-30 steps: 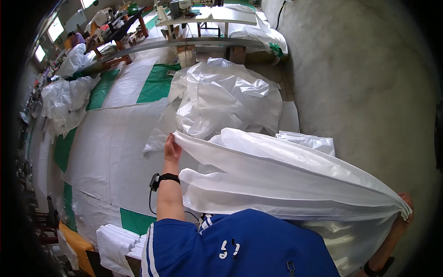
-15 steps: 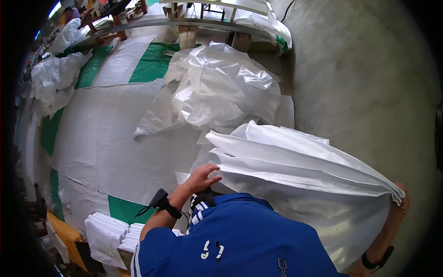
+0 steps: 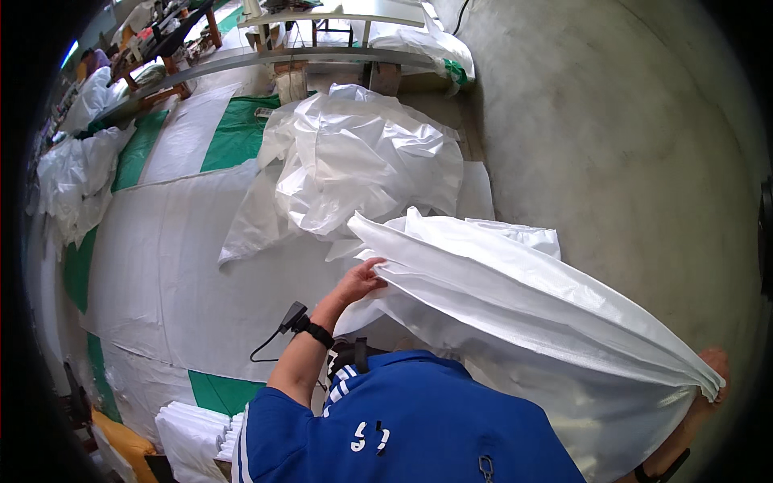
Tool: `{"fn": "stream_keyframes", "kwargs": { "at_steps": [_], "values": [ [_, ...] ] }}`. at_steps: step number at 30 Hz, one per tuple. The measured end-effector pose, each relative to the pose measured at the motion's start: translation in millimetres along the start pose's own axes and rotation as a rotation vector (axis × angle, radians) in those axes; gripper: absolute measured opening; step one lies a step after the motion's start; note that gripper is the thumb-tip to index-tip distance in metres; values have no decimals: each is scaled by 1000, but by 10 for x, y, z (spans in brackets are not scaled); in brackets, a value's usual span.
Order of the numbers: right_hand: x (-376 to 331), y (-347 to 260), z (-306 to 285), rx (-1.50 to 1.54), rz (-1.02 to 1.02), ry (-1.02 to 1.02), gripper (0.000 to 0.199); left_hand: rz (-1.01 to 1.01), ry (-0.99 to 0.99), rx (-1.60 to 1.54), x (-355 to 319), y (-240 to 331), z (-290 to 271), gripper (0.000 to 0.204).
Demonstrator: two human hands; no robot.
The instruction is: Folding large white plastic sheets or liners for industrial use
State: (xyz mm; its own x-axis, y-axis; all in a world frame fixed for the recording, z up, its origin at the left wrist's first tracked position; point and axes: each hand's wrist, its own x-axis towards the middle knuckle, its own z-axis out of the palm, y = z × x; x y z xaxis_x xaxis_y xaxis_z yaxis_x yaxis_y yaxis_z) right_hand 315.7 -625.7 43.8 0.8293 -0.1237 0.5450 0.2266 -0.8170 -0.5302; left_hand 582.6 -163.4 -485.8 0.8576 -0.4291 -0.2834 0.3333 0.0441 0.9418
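Note:
A layered white plastic sheet [image 3: 515, 298] stretches across in front of me, its folds gathered toward the right. My right hand [image 3: 713, 372] is closed around the bunched right end. At the sheet's left edge, my left hand [image 3: 362, 280] is closed on the layers, with the fingertips partly hidden by the folds. The sheet's lower part hangs down beside my body, and my torso covers some of it.
Beyond the sheet lies a crumpled heap of white sheeting [image 3: 362, 157]. A long metal rail [image 3: 346, 55] crosses the far side. Green-and-white sheeting [image 3: 201, 274] covers the left floor. Folded white bundles [image 3: 193, 439] sit at lower left, beside something orange-yellow [image 3: 121, 439]. Bare grey concrete [image 3: 612, 161] spans the right.
My left hand has gone from open beside the sheet to gripping its left edge. My right hand has moved slightly down and right, still holding the bunched end. The view has shifted a little.

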Motion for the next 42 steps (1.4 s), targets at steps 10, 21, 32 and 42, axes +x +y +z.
{"fn": "stream_keyframes", "kwargs": {
  "at_steps": [10,21,32,42],
  "values": [
    [-266,-273,472,36,-107,-10,34,748,-44,1346,-624,992,-358,13],
    [-182,-177,292,358,-485,-410,35,156,-140,797,-216,1459,-678,80],
    [-364,790,-17,-181,576,50,9,566,-324,1479,-751,881,-38,16],
    [490,1298,1262,47,585,477,14,329,282,1122,256,615,-582,20]
  ]
}}
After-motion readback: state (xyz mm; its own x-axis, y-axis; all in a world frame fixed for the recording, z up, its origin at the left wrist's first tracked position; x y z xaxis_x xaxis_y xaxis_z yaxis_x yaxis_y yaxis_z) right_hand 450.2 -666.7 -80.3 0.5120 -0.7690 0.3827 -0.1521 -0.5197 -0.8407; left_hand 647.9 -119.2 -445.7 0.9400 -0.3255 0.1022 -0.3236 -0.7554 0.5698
